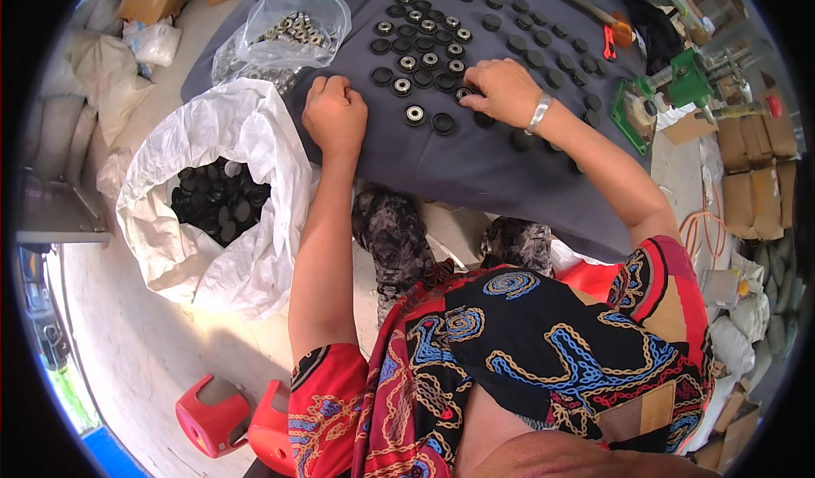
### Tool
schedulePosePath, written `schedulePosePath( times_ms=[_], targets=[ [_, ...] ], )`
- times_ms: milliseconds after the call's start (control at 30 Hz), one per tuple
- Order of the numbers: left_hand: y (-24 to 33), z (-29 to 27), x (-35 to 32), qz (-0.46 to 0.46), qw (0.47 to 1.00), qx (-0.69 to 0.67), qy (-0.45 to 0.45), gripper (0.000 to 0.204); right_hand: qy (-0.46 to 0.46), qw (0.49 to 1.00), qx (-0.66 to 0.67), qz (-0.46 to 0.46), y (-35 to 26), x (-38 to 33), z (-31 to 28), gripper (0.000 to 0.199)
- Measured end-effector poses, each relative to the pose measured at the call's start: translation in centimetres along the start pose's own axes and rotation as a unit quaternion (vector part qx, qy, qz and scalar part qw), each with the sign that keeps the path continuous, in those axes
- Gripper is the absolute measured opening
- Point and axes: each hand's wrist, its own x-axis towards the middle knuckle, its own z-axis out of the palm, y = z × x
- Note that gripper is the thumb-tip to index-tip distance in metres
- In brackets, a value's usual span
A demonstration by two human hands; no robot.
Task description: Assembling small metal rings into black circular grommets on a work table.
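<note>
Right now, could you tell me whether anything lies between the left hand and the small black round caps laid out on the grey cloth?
Nothing visible does. The left hand rests closed on bare grey cloth, and the small black round caps lie just beside it, with open cloth between.

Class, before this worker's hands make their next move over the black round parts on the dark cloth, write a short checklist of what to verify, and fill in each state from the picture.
1. Right hand resting on the black round parts on the dark cloth: ok.
2. Left hand closed in a fist on the cloth; whether it holds anything: cannot tell.
3. White sack of black discs open beside the left forearm: ok.
4. Clear bag of metal rings open, lying ahead of the left hand: ok.
5. Parts laid in neat rows: not ok, loosely spread.
</note>
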Motion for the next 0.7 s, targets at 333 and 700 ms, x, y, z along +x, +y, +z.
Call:
schedulePosePath(
  times_ms=[333, 700],
  targets=[
    [-0.1, -0.2, 0.0, -0.004, 1.0, 0.017, -0.009, 0.01, -0.081, 0.995, -0.064, -0.004, -1.4, -2.7, -0.3, 0.027],
    [0.0, -0.1, -0.2, 0.0, 1.0, 0.005, 0.004, 0.005, 0.133, 0.976, 0.165, -0.057, -5.1, -6.3, 2.1, 0.028]
  ],
)
